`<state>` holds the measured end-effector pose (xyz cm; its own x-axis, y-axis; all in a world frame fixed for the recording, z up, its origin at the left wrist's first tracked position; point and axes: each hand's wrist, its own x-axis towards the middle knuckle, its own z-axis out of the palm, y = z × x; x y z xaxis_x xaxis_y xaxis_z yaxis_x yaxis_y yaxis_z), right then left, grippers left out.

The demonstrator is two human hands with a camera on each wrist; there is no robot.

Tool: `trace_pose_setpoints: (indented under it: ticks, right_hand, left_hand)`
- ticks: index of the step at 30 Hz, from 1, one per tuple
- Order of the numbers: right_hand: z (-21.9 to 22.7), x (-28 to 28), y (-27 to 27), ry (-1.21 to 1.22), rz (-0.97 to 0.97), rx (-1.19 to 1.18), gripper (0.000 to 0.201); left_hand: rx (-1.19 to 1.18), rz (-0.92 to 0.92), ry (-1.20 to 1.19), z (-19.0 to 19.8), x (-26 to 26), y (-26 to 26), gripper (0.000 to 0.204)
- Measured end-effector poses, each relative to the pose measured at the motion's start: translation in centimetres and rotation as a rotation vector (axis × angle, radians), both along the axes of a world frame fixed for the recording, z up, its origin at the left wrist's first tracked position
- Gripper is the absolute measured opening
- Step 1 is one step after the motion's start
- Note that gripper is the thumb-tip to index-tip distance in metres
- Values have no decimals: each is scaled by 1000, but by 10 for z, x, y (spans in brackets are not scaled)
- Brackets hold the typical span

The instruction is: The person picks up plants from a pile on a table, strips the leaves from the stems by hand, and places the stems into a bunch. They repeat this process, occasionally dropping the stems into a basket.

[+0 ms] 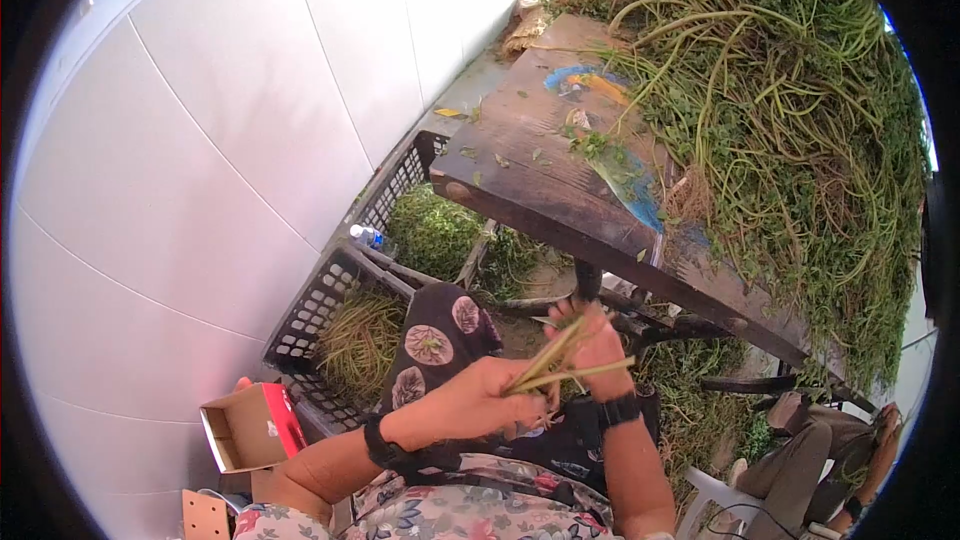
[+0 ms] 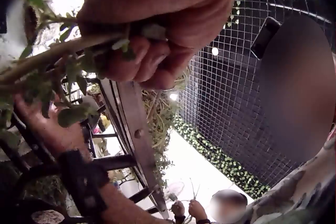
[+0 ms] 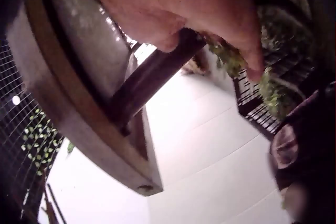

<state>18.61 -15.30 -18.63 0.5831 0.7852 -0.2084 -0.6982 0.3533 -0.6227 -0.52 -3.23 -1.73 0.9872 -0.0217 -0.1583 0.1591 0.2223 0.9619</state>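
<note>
My left hand (image 1: 478, 402) grips a few long green plant stems (image 1: 560, 358) over my lap, their cut-looking ends pointing right. Seen from the left wrist, curled fingers (image 2: 139, 58) close round a thick stem (image 2: 58, 53) with small leaves. Just right of it, my right hand (image 1: 592, 342) is held beside the upper ends of the stems, fingers bent. From the right wrist, green leaves (image 3: 227, 58) show between the thumb and fingers of the right hand (image 3: 184, 8).
A wooden table (image 1: 520, 175) bears a large heap of leafy stems (image 1: 780, 110). Black crates (image 1: 300, 325) with greens stand along the white wall (image 1: 200, 190). A red box (image 1: 255, 430) is at lower left; another person (image 1: 800, 460) sits at lower right. Greens (image 1: 690, 380) cover the floor.
</note>
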Motion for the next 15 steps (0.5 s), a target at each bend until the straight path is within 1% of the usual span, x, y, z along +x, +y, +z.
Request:
trace_pose_setpoints:
  ticks: [1, 2, 3, 4, 5, 6, 8, 9, 11, 12, 14, 15]
  right_hand:
    - [2, 0, 9, -228, 41, 5, 25]
    - [4, -1, 17, -450, 55, 14, 28]
    - [2, 0, 22, -692, 58, -80, 26]
    - [17, -3, 19, -774, 117, -129, 29]
    - [32, -6, 16, -861, 176, -175, 32]
    - [47, -9, 12, -950, 235, -216, 35]
    - [69, -33, -2, -113, 366, 23, 39]
    - [89, -43, -10, -81, 354, 30, 33]
    - [111, -49, -22, -287, 365, -66, 31]
    - [116, -51, -25, -392, 368, -115, 30]
    - [118, -56, -29, -427, 278, -210, 29]
    - [119, -58, -31, -445, 235, -258, 28]
  left_hand:
    - [-34, 21, 25, -6, -1, 1, 13]
    - [-51, 43, 29, -4, -3, 2, 14]
    - [-63, 63, 26, 0, -2, 4, 14]
    - [-75, 84, 17, 3, 0, 6, 14]
    - [6, 168, -73, -3, 3, 3, 14]
    - [47, 168, -49, -9, 4, 5, 14]
    - [118, 157, 15, -18, 5, 6, 15]
    - [103, 166, 52, -18, 7, 3, 14]
    - [79, 184, 122, -13, 13, -4, 14]
    - [87, 171, 130, -14, 14, -6, 15]
    - [102, 152, 141, -21, 17, -8, 20]
    - [151, 141, 128, -21, 19, -9, 19]
